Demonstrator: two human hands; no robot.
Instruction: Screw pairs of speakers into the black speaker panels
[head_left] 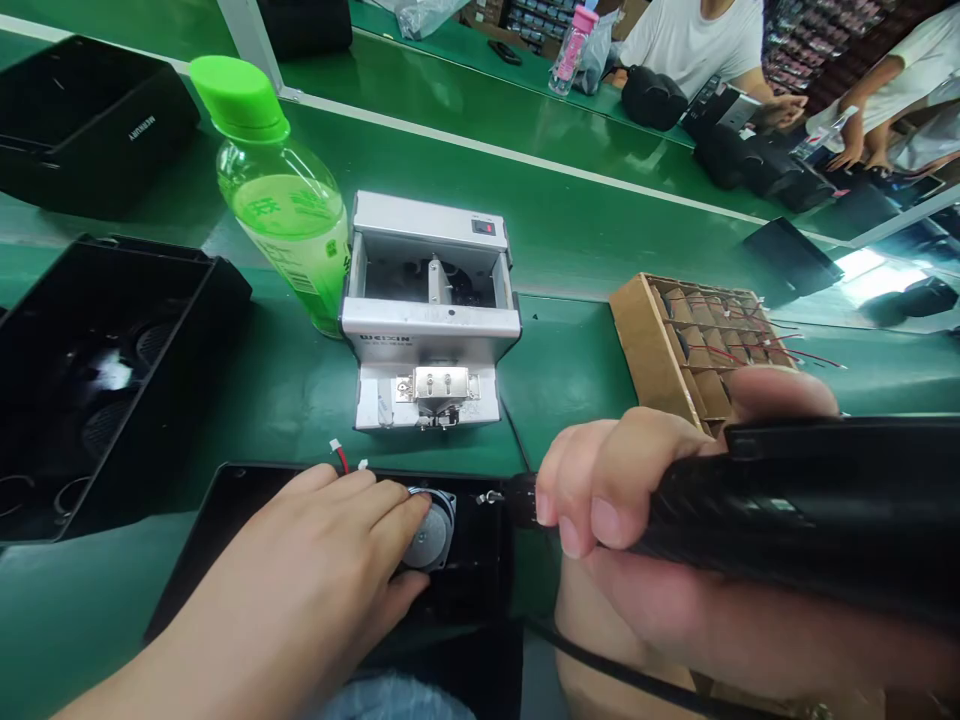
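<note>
My left hand (315, 570) lies on a black plastic housing (225, 530) at the near table edge, its fingers pressed on a small round silver speaker (429, 530) set in that housing. A red wire (342, 458) sticks up just behind the fingers. My right hand (637, 500) is closed round a black electric screwdriver (810, 500). The tool's tip (495, 496) points left at the speaker's right corner. A black cable (622, 672) trails from it below my wrist.
A grey screw feeder (429, 310) stands behind the housing, with a green bottle (281, 195) to its left. At the left are black housings (105, 370). A cardboard tray of wired parts (705, 335) sits at the right. Other people work across the green belt (697, 40).
</note>
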